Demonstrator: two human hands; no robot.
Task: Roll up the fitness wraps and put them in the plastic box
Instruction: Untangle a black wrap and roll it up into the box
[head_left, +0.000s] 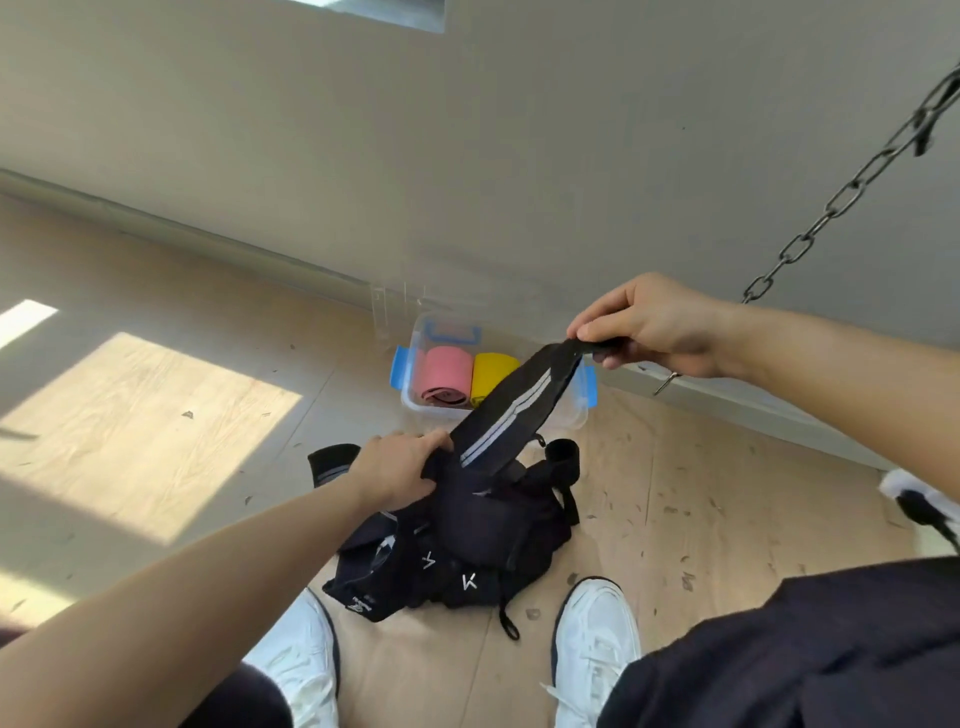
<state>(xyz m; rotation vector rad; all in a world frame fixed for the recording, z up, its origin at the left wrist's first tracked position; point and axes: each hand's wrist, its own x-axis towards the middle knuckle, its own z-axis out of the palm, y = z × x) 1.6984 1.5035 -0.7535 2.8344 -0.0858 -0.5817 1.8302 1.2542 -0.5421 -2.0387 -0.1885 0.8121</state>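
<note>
A black fitness wrap (511, 410) with grey stripes stretches taut between my hands, above the floor. My right hand (649, 325) pinches its upper end in front of the wall. My left hand (397, 467) grips its lower end where it leaves a heap of black wraps (467, 540) lying on the wooden floor between my shoes. Behind the heap stands the clear plastic box (415, 402) with blue clips, holding a rolled pink band (444, 376) and a rolled yellow band (491, 369). The stretched wrap hides part of the box.
The box's clear lid (387, 312) leans against the grey wall. A metal chain (852, 187) hangs diagonally at the right. My white shoes (597, 649) stand on either side of the heap. Another black striped wrap (332, 462) lies left of my left hand.
</note>
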